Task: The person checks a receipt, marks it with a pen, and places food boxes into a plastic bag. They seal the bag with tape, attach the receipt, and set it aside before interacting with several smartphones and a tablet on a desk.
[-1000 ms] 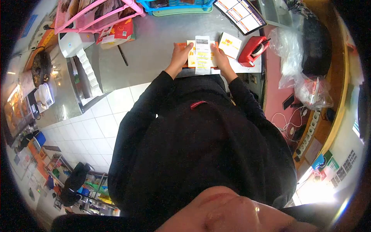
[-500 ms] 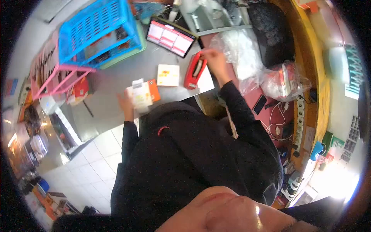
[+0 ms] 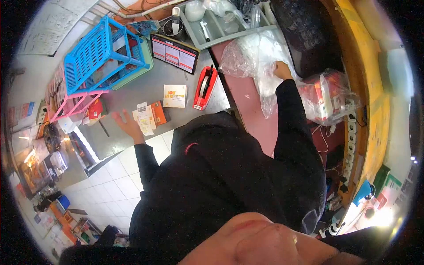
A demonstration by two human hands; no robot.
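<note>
The left hand (image 3: 126, 124) hovers over the table's (image 3: 132, 95) near edge, grip spread, just left of the receipt (image 3: 144, 118), whose long axis runs near to far. Far right, the right hand (image 3: 282, 70) curls its grip into the plastic bag (image 3: 254, 55).

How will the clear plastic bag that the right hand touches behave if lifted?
The crumpled clear plastic bag will probably sag and fold, being thin film. It looks light, and may slip in the right hand.
</note>
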